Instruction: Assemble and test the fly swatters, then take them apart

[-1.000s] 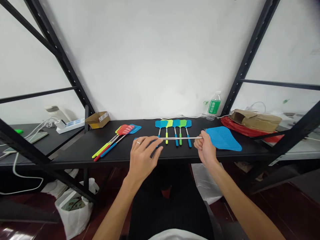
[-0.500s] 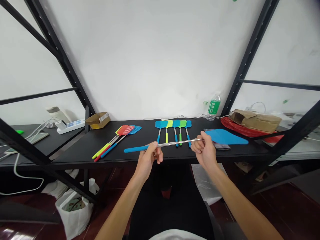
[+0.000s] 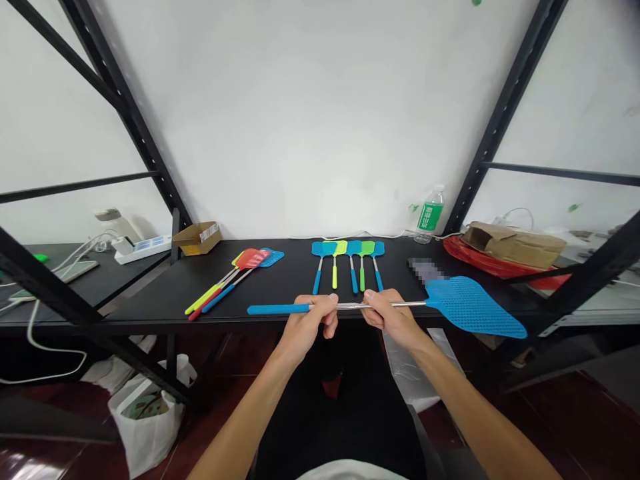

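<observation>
I hold a blue fly swatter level above the front edge of the black table. Its thin metal rod runs between my hands. My left hand is closed on the rod near the blue grip, which sticks out to the left. My right hand is closed on the rod further right, with the mesh head out past it. Beyond my hands, a row of several short blue and green swatters lies on the table.
A bundle of long swatters lies at the left. A small cardboard box and a green-labelled bottle stand by the wall. A brown paper bag on red plates sits at the right. Black rack posts frame both sides.
I lifted the swatter off the table and drew it toward me. My left hand closed on the rod, and my right hand slid left along it, away from the head.
</observation>
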`<state>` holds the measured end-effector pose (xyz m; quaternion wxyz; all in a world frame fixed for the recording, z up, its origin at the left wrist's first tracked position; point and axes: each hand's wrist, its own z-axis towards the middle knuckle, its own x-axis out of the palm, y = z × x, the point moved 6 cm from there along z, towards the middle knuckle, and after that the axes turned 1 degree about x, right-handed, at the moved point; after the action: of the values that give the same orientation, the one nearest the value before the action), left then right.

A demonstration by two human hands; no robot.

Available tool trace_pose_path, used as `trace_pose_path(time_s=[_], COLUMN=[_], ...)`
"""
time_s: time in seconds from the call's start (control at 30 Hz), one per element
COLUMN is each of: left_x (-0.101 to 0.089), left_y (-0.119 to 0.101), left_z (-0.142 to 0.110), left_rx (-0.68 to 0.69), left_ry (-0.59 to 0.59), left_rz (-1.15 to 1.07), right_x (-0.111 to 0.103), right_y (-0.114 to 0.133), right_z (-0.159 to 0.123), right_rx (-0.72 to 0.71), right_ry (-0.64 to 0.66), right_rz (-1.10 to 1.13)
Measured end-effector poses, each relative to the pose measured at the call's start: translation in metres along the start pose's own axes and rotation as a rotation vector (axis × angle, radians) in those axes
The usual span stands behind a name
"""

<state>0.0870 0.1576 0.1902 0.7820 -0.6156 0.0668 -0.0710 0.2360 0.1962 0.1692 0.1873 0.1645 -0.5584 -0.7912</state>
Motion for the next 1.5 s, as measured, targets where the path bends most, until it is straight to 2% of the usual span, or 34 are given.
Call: trace_pose_path(time_s=[0.17, 0.37, 0.5, 0.6, 0.73, 0.93, 1.5], left_x=[-0.012, -0.012, -0.017, -0.022, -0.027, -0.039, -0.057], left_y=[0.0, -0.002, -0.006, -0.006, -0.004, -0.004, -0.006], left_z=[0.001, 0.003, 0.002, 0.002, 0.003, 0.003, 0.003], left_rx=[-0.002, 0.014, 0.082, 0.109, 0.075, 0.074, 0.127], left_ry=[-0.062, -0.005, 0.013, -0.009, -0.053, -0.134, -0.144], left_rz=[0.063, 0.008, 0.036, 0.033, -0.004, -0.049, -0.049], right_x=[-0.005, -0.013, -0.017, -0.014, -0.011, -0.017, -0.024], right_y=[0.006, 0.006, 0.009, 0.011, 0.013, 0.012, 0.013], right_z=[0.0, 0.001, 0.001, 0.001, 0.002, 0.002, 0.004], right_rx=[-0.019, -0.016, -0.019, 0.004, 0.007, 0.009, 0.029], right_ry=[-0.011, -0.055, -0.097, -0.098, -0.095, -0.108, -0.098], right_rz=[-0.045, -0.004, 0.043, 0.073, 0.083, 0.079, 0.134])
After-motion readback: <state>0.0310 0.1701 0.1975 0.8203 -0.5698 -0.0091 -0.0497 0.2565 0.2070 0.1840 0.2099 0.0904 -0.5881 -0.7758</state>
